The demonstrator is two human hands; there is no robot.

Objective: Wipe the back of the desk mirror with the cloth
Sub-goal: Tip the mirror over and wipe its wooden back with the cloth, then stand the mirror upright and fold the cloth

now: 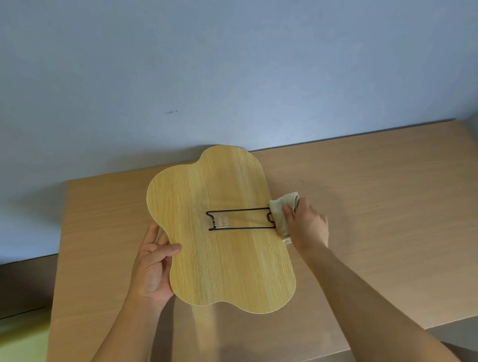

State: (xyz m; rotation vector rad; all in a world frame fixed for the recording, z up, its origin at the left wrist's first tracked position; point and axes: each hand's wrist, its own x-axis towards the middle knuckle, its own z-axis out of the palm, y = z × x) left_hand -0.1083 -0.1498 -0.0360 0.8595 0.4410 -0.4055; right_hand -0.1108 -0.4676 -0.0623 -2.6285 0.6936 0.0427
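Observation:
The desk mirror [219,254] lies face down on the wooden desk [388,224], its wavy light-wood back turned up. A black wire stand [240,219] is folded flat across the middle of that back. My left hand [152,263] grips the mirror's left edge, thumb on top of the wood. My right hand [308,224] holds a folded beige cloth [281,214] and presses it at the mirror's right edge, beside the end of the wire stand.
The desk stands against a pale blue wall [214,61], with its left edge near the mirror and its front edge close to me. A lower brown surface [1,304] lies to the left, and floor shows at the right.

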